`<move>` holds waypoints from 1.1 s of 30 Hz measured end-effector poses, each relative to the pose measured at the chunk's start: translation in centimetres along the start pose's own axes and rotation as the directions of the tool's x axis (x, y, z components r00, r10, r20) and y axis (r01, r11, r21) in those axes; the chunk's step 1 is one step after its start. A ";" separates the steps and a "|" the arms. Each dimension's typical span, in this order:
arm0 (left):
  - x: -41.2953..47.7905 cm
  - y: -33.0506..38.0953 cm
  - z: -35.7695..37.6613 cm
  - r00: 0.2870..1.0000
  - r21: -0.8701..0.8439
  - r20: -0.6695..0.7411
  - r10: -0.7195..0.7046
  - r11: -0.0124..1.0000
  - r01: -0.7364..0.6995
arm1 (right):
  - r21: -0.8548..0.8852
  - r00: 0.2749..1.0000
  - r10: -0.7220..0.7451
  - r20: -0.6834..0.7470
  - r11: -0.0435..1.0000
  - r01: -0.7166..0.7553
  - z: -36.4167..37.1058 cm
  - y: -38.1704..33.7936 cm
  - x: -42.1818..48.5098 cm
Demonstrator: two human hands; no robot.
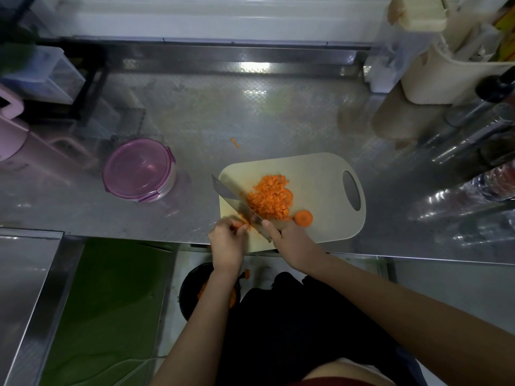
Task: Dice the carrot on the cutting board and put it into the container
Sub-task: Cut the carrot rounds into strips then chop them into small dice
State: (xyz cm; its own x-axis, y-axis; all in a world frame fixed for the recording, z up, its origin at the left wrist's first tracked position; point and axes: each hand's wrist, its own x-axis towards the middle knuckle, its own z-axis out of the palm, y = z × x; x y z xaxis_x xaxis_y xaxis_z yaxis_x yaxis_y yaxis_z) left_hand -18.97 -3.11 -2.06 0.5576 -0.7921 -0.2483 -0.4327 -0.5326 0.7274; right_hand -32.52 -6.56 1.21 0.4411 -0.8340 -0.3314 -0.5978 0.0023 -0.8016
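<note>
left hand (228,242) lower centre, seemingly pinching blurred carrot piece (239,225) at cutting board (320,174) lower-left corner | right hand (289,240) wrapped round knife (235,200) handle | diced carrot (269,197) heaped mid-board | container (139,169) centre-left, lidded, apart

Open steel table (250,112) stretches behind the cutting board (315,176), broken only by one stray carrot strip (235,142). A free gap of table separates the board's left edge from the lidded container (139,169), though the knife (231,196) blade juts over that edge. Bottles (473,151) and a cream holder (451,79) crowd the right end; a pink jug (11,137) blocks the far left. The left hand (227,243), pinching a carrot piece (239,224), and the right hand (289,240), gripping the knife, fill the board's near corner.
</note>
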 end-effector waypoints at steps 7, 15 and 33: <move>0.0 0.1 -0.1 1.000 -0.009 0.004 -0.003 1.000 0.003 | -0.069 0.991 0.114 0.070 0.992 -0.109 -0.1 0.4 -0.4; 0.3 0.5 -0.3 0.999 -0.026 0.016 -0.048 0.998 0.048 | -0.027 0.983 0.126 0.131 0.992 -0.123 0.4 -0.1 0.1; 0.2 1.5 -0.1 0.979 0.032 0.085 0.187 0.981 -0.191 | 0.044 0.969 0.221 -0.106 0.975 -0.217 -2.5 0.1 1.2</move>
State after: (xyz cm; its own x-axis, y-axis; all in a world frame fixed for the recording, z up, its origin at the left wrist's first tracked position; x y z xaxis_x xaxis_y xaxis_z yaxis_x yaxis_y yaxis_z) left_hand -19.43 -4.02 -0.89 0.4043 -0.9003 -0.1611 -0.5534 -0.3811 0.7406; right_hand -33.73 -8.99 1.96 0.2244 -0.8667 -0.4454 -0.6496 0.2077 -0.7313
